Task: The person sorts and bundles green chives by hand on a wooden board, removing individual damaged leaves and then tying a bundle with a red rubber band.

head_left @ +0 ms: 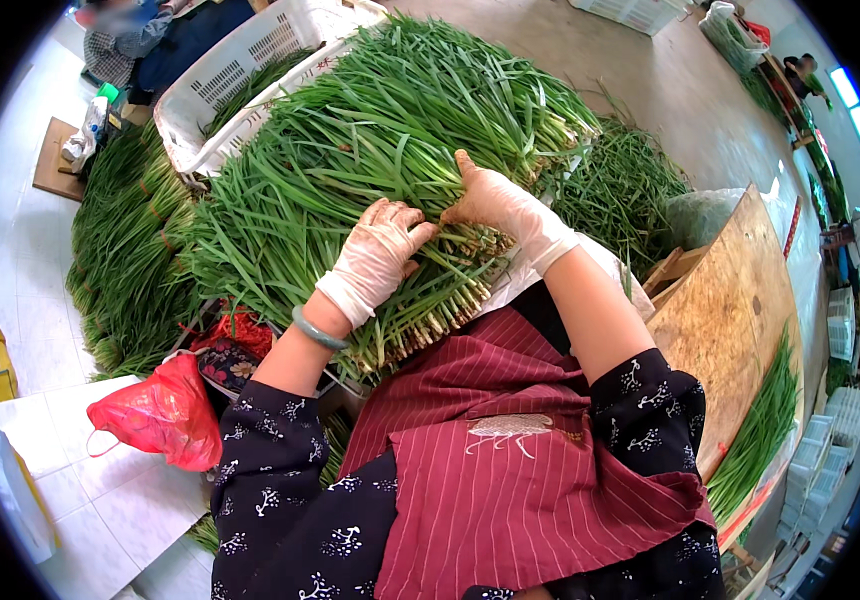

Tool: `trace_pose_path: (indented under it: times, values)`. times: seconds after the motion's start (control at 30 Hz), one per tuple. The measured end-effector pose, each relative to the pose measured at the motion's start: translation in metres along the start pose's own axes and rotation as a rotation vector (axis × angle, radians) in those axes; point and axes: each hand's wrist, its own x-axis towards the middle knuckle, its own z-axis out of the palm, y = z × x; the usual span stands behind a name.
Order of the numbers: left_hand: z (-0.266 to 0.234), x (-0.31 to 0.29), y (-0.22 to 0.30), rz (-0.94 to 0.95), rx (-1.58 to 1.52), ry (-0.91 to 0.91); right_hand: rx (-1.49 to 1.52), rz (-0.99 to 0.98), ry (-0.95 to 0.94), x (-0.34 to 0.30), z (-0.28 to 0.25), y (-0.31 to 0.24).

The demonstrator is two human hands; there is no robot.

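Observation:
A thick heap of garlic chives [380, 120] lies in front of me, green leaves pointing to the far left and pale cut ends toward my lap and the right. My left hand [375, 255], in a thin whitish glove with soiled fingertips, is curled over stalks near their lower ends. Close beside it, my right hand [505, 212], gloved likewise, has its fingers bent around stalks in the heap and its thumb sticking up. The fingertips of the right hand are partly hidden among the chives. A jade-coloured bangle [318, 330] circles my left wrist.
A white plastic crate [235, 85] stands behind the heap. Tied chive bundles [135, 240] lie at the left, near a red plastic bag [162, 412]. Loose leaves [615, 185] are piled at the right, by a wooden board [735, 320]. Another person [135, 45] sits far left.

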Motion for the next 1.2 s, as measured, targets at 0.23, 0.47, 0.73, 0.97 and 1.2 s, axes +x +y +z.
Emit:
trace_pose_path:
  times: [0.23, 0.47, 0.73, 0.97, 1.2]
  values:
    - [0.013, 0.012, -0.013, 0.06, 0.044, 0.099, 0.076, -0.204, -0.097, -0.004, -0.011, 0.014]
    - [0.007, 0.028, -0.039, 0.093, 0.052, 0.107, -0.133, -0.085, -0.105, -0.012, 0.001, -0.027]
    - [-0.017, 0.025, -0.028, -0.098, -0.087, 0.227, -0.229, 0.056, 0.07, 0.0, 0.005, -0.034]
    - [-0.015, 0.011, 0.005, -0.757, -1.375, -0.226, 0.043, -0.098, -0.292, 0.024, -0.08, -0.019]
    - [0.003, 0.032, -0.011, -0.747, -1.917, -0.281, 0.004, -0.035, -0.33, 0.021, -0.064, -0.028]
